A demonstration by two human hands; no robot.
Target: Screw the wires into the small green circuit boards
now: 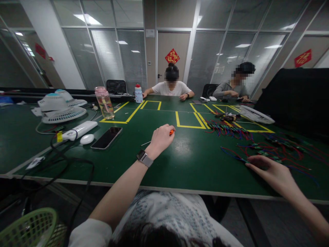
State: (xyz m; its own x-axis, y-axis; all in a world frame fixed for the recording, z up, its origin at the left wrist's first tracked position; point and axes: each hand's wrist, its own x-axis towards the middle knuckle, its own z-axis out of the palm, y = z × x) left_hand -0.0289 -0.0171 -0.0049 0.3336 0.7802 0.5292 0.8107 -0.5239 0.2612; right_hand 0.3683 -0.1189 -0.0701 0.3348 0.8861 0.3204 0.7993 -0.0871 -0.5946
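My left hand (160, 140), wearing a watch on the wrist, is closed around a screwdriver (171, 132) above the middle of the green table. Its orange end shows at the fingers, and a thin metal shaft sticks out on the left. At the right, my right hand (276, 175) pinches a small circuit board (242, 160) between thumb and fingertips. Red and blue wires (230, 151) trail from that board to the left. Just beyond this hand lie several loose wired boards (259, 151).
A bundle of wired boards (228, 130) lies farther back right. On the left are a phone (107, 138), a white power strip (81, 130), white fans (63, 111) and a pink-lidded bottle (105, 104). Yellow tape (190, 126) marks the green table (144, 171). Two people sit across.
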